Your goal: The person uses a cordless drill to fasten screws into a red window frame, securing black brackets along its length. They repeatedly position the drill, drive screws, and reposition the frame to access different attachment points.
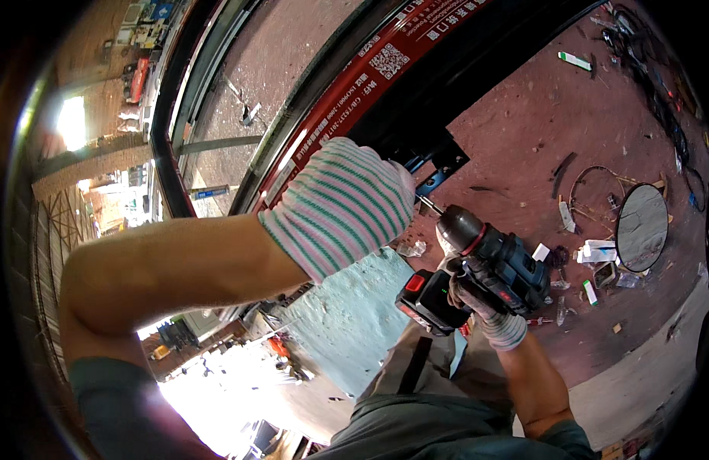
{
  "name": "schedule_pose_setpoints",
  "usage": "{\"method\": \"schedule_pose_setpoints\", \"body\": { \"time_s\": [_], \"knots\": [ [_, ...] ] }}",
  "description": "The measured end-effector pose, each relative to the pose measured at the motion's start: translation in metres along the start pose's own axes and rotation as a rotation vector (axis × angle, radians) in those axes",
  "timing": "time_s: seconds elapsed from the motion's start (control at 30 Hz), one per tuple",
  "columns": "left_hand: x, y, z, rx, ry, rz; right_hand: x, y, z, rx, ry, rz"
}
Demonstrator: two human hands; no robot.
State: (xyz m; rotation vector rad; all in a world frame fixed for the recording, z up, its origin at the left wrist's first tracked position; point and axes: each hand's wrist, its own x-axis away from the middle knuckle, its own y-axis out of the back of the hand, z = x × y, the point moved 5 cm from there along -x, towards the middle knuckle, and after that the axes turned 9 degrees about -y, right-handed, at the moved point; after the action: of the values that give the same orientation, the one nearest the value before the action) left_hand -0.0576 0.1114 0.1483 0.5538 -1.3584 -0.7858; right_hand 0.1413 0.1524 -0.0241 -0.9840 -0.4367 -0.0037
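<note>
My left hand (347,203), in a white glove with green and pink stripes, is closed at the edge of a dark window or door frame (324,130) covered with red printed film. Its fingers curl out of sight, so what they grip is hidden. Beside its knuckles a small blue metal piece (431,182) sticks out next to a black plate (450,157). My gloved right hand (481,303) is wrapped round the handle of a cordless drill (515,264). The drill's bit (429,203) points up-left at the blue piece; whether they touch I cannot tell.
A round mirror (642,228) stands on the reddish floor at the right, amid scraps and small boxes (597,251). Dark cables (646,84) run along the far right. Below my left hand lies a pale blue-green surface (347,314). Another frame (170,138) is at the left.
</note>
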Motion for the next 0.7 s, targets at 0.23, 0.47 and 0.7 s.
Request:
{"method": "schedule_pose_setpoints", "body": {
  "time_s": [0.23, 0.47, 0.7],
  "knots": [
    [-0.019, 0.027, -0.002, 0.136, 0.068, 0.008, 0.034, 0.066, -0.027, -0.355, -0.11, 0.047],
    [-0.039, 0.02, -0.005, 0.226, 0.181, 0.398, 0.062, 0.096, -0.011, -0.172, -0.055, 0.063],
    [-0.067, 0.011, -0.006, 0.128, 0.152, 0.626, 0.097, 0.122, -0.011, 0.112, -0.056, -0.359]
  ]
}}
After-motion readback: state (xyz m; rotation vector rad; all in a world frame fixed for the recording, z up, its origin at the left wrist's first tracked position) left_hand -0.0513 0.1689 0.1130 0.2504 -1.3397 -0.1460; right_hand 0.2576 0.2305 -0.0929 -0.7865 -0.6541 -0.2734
